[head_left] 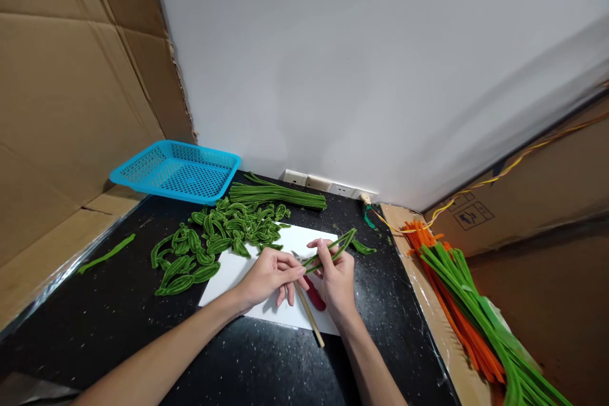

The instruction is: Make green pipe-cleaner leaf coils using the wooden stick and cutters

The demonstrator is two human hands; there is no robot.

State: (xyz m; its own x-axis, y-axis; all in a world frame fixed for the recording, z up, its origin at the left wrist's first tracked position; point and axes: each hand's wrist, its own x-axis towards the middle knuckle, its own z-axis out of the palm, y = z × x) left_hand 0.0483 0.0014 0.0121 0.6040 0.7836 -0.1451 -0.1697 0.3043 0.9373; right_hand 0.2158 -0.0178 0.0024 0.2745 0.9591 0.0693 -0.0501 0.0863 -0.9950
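Note:
A green pipe cleaner (346, 242), bent back on itself into a narrow loop, is pinched between my two hands. My left hand (276, 274) grips its lower left end with thumb and forefinger. Farther along, my right hand (337, 273) holds it, the bent tip sticking up past the fingers. Beneath both hands lies a sheet of white paper (228, 282). On the paper rest a thin wooden stick (311, 320) and a red-handled tool (315, 297), whose upper part is mostly hidden by my hands. Left of the paper spreads a pile of green leaf shapes (233, 225) made of pipe cleaner.
A blue perforated basket (190, 174) stands at the back left. Straight green pipe cleaners (280, 195) lie along the wall below the sockets (318, 183). One leaf shape (364, 247) sits right of the paper. Orange (457, 323) and green bundles (480, 307) lie on cardboard at right.

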